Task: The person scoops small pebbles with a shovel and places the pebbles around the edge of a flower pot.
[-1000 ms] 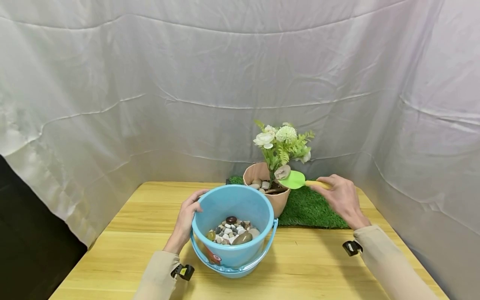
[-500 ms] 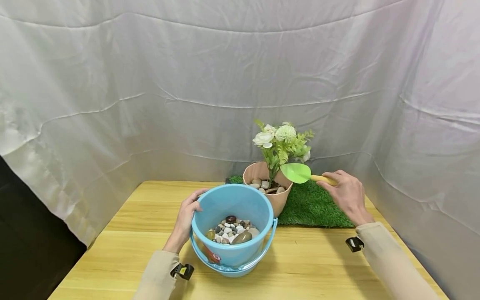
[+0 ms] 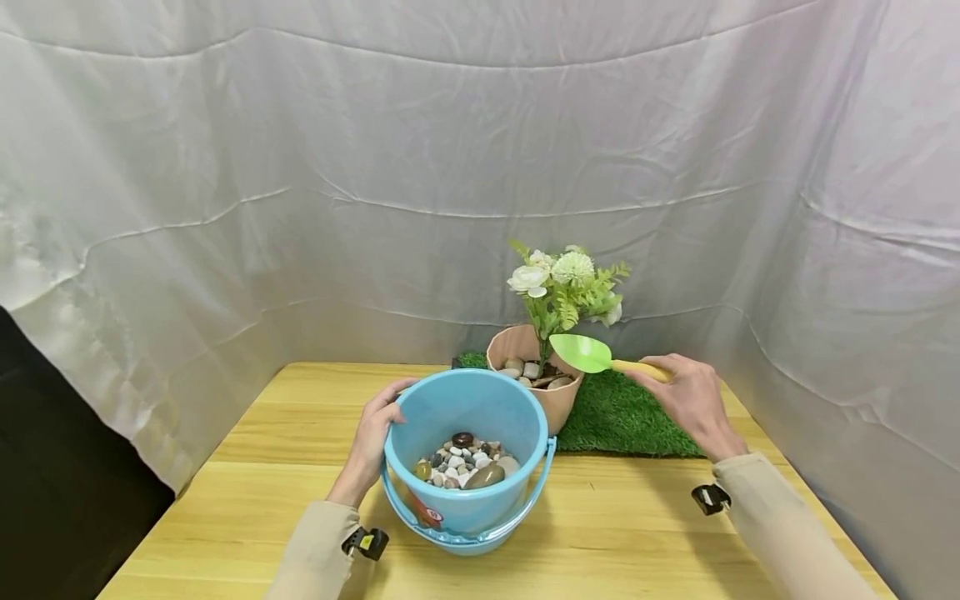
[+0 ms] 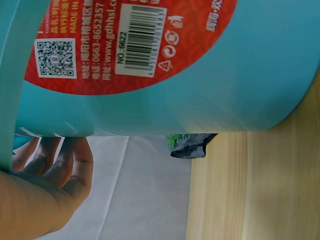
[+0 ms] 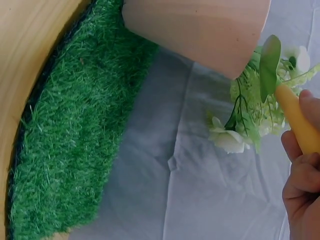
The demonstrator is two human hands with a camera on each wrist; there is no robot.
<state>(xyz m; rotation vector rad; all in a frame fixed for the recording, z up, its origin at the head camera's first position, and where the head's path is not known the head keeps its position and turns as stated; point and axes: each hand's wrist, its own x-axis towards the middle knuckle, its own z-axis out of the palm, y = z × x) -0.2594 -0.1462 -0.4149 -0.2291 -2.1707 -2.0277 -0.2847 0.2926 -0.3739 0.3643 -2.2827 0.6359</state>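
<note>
My left hand (image 3: pixel 375 437) grips the rim of a light blue bucket (image 3: pixel 468 521) at its left side, thumb over the edge. Inside the bucket lie small pebbles (image 3: pixel 455 458) and a few larger stones. In my right hand (image 3: pixel 693 400) is a toy shovel (image 3: pixel 581 352), held by its yellow handle. Its green blade bears no stone and overlaps the right rim of a pink flowerpot (image 3: pixel 557 404) in the head view. The pot holds white flowers (image 3: pixel 572 268) with green leaves, and smooth stones (image 3: pixel 517 365) lie around the stem. In the left wrist view the bucket's red label (image 4: pixel 140 45) faces the camera.
The pot stands on a green artificial grass mat (image 3: pixel 626 421) at the back right of the wooden table (image 3: pixel 255 483). Grey curtains (image 3: pixel 420 167) hang close behind and beside the table.
A stone that lay on the shovel blade has dropped into the flowerpot. My right hand drew the shovel back right, then slightly left again. The left hand and bucket stay put.
</note>
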